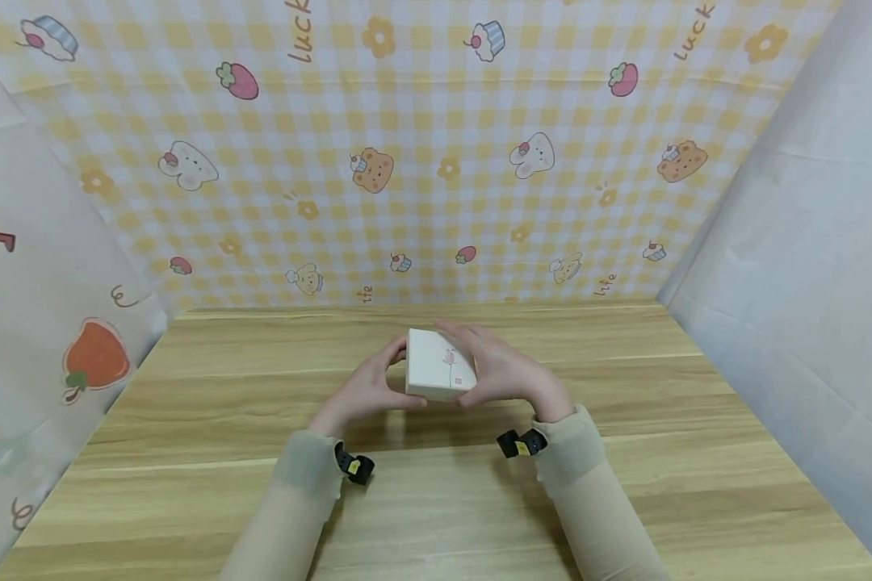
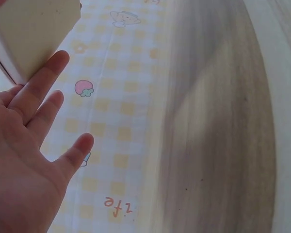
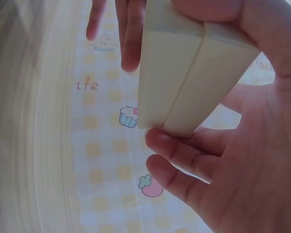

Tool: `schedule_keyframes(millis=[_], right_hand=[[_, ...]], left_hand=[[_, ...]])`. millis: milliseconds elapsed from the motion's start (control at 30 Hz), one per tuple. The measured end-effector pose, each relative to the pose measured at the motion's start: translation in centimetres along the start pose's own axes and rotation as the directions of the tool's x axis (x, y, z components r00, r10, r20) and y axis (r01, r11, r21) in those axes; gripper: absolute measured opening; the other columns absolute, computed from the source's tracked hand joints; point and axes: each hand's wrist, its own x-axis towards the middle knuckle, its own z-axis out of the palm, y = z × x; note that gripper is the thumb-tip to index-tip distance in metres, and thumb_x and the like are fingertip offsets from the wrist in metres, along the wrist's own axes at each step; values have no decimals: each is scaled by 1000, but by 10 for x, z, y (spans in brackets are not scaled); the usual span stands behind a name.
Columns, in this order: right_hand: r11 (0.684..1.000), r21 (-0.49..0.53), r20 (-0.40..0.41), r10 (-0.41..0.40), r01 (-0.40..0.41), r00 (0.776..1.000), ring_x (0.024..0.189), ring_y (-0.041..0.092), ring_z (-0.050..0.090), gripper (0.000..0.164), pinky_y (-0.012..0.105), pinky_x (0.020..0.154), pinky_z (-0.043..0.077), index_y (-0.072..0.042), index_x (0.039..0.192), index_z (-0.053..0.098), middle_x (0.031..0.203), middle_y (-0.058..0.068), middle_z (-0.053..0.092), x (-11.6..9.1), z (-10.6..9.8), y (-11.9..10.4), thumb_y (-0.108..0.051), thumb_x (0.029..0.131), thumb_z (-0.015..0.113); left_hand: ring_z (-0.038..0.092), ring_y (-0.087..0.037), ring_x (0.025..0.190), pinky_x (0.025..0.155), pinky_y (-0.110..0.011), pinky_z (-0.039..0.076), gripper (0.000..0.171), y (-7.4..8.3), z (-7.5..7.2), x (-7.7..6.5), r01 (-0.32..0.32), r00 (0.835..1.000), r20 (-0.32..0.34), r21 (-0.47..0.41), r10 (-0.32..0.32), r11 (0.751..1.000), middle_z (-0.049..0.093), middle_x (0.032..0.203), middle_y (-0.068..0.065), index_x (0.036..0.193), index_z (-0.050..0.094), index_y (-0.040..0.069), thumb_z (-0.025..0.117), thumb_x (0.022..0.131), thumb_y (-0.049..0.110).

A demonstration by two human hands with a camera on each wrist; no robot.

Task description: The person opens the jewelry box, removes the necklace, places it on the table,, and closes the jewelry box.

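A small white box (image 1: 436,359) with a pink flower on its top is held over the table between both hands. My right hand (image 1: 505,367) grips its right side, thumb at the near edge and fingers round the far side. In the right wrist view a seam runs along the side of the box (image 3: 179,73). My left hand (image 1: 366,387) holds the left side, its thumb at the near lower edge. The left wrist view shows one left finger (image 2: 46,77) along the face of the box (image 2: 34,34), while other fingers spread free.
A wood-grain table (image 1: 436,500) lies under the hands. Behind it hangs a yellow checked cloth (image 1: 436,121) with cartoon prints. White cloths flank the table at left (image 1: 36,323) and right (image 1: 807,282). Each wrist wears a black strap.
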Motion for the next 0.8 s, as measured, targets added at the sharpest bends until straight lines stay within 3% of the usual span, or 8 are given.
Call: schedule_keyframes(millis=[167,467,667,800], right_hand=[[1000,21,-14,17,-17,1000,113,24,46,111,46,92,44,-24,153,28,143,11,41,1,0,1,-12,61,88],[999,19,-20,31,-31,999,110,25,48,108,44,89,46,-19,153,30,141,12,41,1,1,2,-12,61,88],[998,12,-6,55,-55,998,108,22,47,108,42,89,45,-13,151,30,139,10,42,2,3,3,-25,62,89],[999,0,-34,48,-48,998,104,22,48,107,41,85,46,-11,150,33,134,9,44,1,4,3,-32,61,90]], left_hand=[[31,-35,138,109,-63,20,95,-1,-1,0,5,1000,-9,18,-5,1000,43,147,-10,149,34,15,86,71,11],[34,-29,137,108,-63,24,89,-3,0,-1,-26,999,-30,9,26,1000,47,143,1,144,40,28,88,70,20],[36,-26,135,107,-62,24,89,-6,3,0,-22,999,-28,9,22,1000,47,141,8,143,40,35,89,69,28],[35,-29,136,106,-64,24,91,-7,4,1,-22,999,-27,9,22,1000,45,144,4,145,39,32,89,68,29]])
